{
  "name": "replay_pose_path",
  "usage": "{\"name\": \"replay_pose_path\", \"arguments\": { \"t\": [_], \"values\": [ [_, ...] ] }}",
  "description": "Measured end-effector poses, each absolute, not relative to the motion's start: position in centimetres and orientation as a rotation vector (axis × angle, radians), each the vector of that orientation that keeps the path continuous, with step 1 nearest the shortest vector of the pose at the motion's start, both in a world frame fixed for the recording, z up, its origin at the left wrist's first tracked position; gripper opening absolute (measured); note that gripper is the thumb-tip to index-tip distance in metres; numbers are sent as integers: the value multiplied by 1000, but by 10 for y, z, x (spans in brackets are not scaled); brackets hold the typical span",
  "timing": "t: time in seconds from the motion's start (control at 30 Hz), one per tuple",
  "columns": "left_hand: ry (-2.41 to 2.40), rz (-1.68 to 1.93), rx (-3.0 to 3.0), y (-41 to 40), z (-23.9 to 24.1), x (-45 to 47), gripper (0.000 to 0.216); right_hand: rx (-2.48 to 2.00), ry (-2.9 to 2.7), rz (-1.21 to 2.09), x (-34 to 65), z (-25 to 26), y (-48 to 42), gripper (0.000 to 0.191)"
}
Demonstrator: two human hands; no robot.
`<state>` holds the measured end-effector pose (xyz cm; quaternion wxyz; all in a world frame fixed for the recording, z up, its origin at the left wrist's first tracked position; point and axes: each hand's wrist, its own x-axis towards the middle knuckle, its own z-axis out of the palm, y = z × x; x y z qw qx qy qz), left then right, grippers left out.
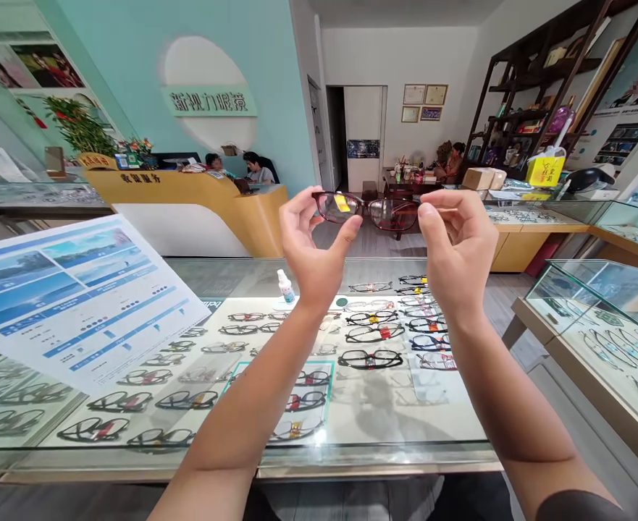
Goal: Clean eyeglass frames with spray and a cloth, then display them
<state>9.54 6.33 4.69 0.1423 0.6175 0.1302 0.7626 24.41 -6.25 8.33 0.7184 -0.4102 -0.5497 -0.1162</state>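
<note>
A pair of eyeglasses [366, 205] with a dark red frame is held up in front of me, above the glass display case [351, 452]. My left hand [319, 242] pinches its left end between thumb and fingers. At the other end, my right hand [456, 246] is closed on the frame by the hinge, and a temple arm runs back toward its fingers. A yellow sticker [342, 202] shows on the left lens. Several rows of eyeglasses lie below my arms, among them a black pair [370, 359].
A printed sheet [95, 297] lies on the glass at left. A small white spray bottle [284, 286] stands beyond my left forearm. Another glass case [606, 325] is at right. Behind, two people sit at a yellow counter [182, 202], and another person [452, 163] sits farther back.
</note>
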Motion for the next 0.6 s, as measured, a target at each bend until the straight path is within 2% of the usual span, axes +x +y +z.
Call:
{"name": "replay_pose_path", "arguments": {
  "t": [0.2, 0.4, 0.6],
  "values": [
    [247, 2120, 1739, 85, 41, 99, 88, -936, -1277, -289, 238, 86, -71, 8],
    [182, 2125, 1701, 80, 42, 100, 80, -861, -1297, -205, 240, 87, -70, 6],
    [250, 1936, 1598, 65, 43, 103, 71, -764, -1300, -32, 244, 87, -67, 12]
  ]
}}
